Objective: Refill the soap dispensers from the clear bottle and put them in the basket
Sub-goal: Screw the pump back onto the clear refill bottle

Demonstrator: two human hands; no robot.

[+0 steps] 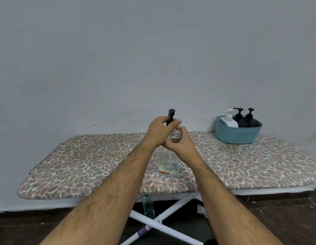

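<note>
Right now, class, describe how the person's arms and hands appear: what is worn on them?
Both forearms are bare and hairy, with no sleeves in view. The left hand and right hand wear no gloves; no rings, watch or bracelets are visible.

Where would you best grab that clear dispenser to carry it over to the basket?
Around the wide body of the clear dispenser, coming from the side nearest you. It stands upright on the ironing board, and its flat walls probably give a steadier grip than the thin black pump on top.
</note>
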